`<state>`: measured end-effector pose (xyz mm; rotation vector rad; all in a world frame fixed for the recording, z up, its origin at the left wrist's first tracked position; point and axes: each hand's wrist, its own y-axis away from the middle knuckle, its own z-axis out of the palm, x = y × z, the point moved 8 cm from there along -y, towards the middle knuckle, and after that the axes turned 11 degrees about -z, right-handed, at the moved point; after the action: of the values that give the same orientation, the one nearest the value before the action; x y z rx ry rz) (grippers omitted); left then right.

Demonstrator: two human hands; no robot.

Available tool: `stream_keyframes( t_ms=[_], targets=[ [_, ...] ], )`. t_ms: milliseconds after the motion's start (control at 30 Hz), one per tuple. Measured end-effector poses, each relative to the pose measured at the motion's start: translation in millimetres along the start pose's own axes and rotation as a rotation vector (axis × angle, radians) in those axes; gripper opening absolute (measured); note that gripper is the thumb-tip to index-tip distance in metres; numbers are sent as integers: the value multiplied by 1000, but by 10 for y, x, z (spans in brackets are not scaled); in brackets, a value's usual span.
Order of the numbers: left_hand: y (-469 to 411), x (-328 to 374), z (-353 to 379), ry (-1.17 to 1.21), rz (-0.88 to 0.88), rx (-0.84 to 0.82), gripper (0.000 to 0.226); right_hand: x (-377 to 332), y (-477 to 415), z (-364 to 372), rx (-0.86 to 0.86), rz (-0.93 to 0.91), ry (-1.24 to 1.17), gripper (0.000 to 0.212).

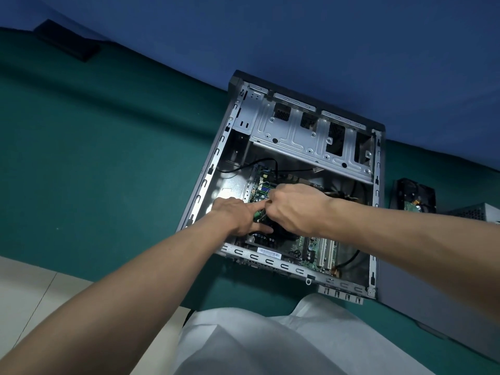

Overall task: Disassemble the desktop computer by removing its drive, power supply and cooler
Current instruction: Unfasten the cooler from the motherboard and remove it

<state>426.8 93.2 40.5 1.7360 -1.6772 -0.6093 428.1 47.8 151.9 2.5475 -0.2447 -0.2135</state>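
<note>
A green-covered table (pixel 108 158) is seen before a blue wall (pixel 297 36), with pale floor tiles (pixel 32 288) at lower left. The open computer case (pixel 311 136) is laid on the table. Its dark cooler (pixel 282 234) is mostly hidden under both hands. The left hand (pixel 238 215) is rested on it, fingers fairly straight. The right hand (pixel 295 209) is curled, and whether anything is gripped cannot be told. A drive (pixel 414 196) and a power supply (pixel 479 212), cut off by the frame edge, are set right of the case.
</note>
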Motion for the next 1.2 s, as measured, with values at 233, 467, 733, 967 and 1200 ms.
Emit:
stream_keyframes(
  t_ms=[233,467,733,967,1200],
  targets=[
    [18,4,-20,-23,-23,-2,82,461,74,207,98,645,-887,39],
    [-1,5,6,-18,-1,4,78,378,2,83,-18,475,-503,31],
    [-12,4,9,-13,-17,15,78,73,12,0,-21,4,-10,21],
    [0,4,-15,-14,-21,16,81,494,97,212,143,738,-939,40],
    [-20,-9,13,-8,-17,21,78,227,-3,-55,-35,344,-280,29]
  ],
)
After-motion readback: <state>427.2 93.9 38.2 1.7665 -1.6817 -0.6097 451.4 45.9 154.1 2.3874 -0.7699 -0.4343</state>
